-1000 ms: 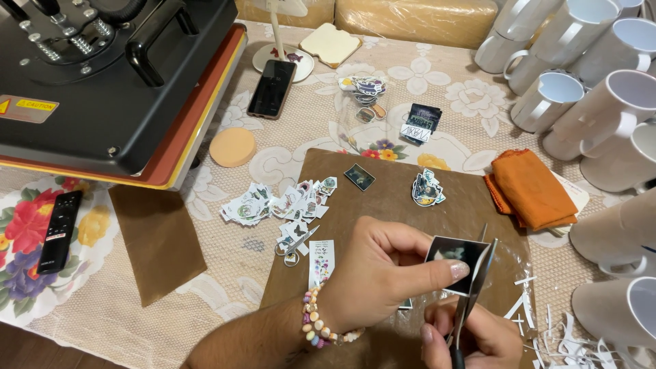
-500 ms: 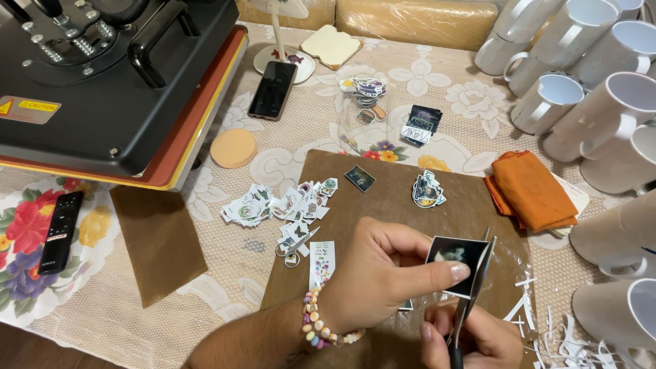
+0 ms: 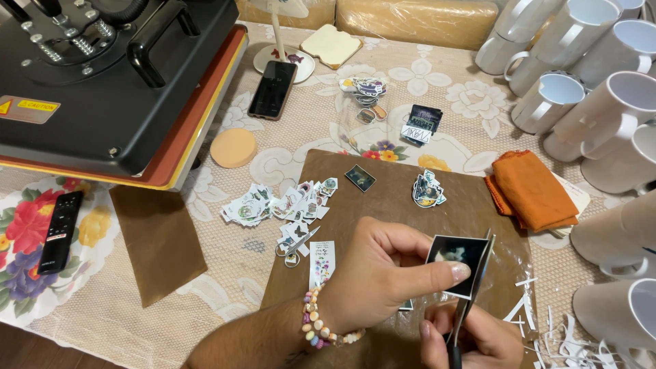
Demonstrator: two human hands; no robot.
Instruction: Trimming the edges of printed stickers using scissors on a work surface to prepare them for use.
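Over the brown mat, my left hand pinches a small dark picture card.
Its image is too blurred to read; my right hand, partly cut off below, grips scissors pointing upward along the card's right edge.

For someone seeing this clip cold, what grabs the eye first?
At bottom centre, the left hand pinches a small dark printed picture while the right hand works scissors along its edge. A big black heat press fills the top left. White mugs crowd the right side, and a pile of cut-out stickers lies left of the brown sheet.
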